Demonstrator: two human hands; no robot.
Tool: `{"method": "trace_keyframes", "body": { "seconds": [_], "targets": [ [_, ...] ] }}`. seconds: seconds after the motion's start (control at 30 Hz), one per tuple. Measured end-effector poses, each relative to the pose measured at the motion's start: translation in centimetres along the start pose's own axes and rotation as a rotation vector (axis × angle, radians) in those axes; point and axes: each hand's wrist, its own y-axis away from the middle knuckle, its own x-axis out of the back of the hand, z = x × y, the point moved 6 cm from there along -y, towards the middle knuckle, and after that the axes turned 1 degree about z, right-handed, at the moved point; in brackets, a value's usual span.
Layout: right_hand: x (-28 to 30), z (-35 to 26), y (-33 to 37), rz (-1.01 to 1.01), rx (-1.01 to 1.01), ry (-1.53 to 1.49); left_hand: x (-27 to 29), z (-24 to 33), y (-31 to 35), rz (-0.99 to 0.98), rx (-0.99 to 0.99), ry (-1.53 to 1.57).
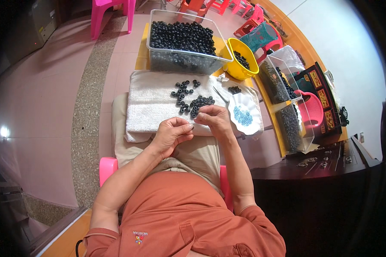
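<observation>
My left hand (172, 136) is closed in a pinch, with a small dark edge, seemingly a black bead, at its thumb tip. Facing it, my right hand (215, 121) also pinches thumb against fingers; what lies between them is too small to make out. Both hands are over the near edge of a folded white towel (148, 109) on my lap. Loose round black beads (201, 102) with holes lie just beyond my fingertips. To the right, a white scalloped dish (249, 101) holds tiny blue pieces. Beside it, tweezers (220, 94) rest on the towel.
Beyond the towel stands a clear plastic bin (184, 61) full of black beads. A yellow basin (236, 70) next to it holds more. Clear boxes (302, 128) with beads stand at right. A pink stool (111, 8) stands at the far left.
</observation>
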Motion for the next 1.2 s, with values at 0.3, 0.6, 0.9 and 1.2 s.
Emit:
{"method": "trace_keyframes", "body": {
  "seconds": [0.3,0.6,0.9,1.2],
  "targets": [
    [-0.4,0.4,0.2,-0.080,-0.090,-0.090,-0.1,0.2,0.0,0.000,-0.029,-0.020],
    [-2.3,-0.1,1.1,-0.224,-0.088,-0.049,-0.2,0.4,0.0,-0.040,-0.076,-0.049],
    [-3.1,-1.1,1.8,-0.227,-0.065,0.195,0.0,0.6,-0.1,-0.044,-0.082,-0.076],
    [-3.4,-1.8,2.6,-0.245,-0.050,0.154,-0.1,0.5,-0.1,-0.040,-0.098,-0.091]
  ]
}}
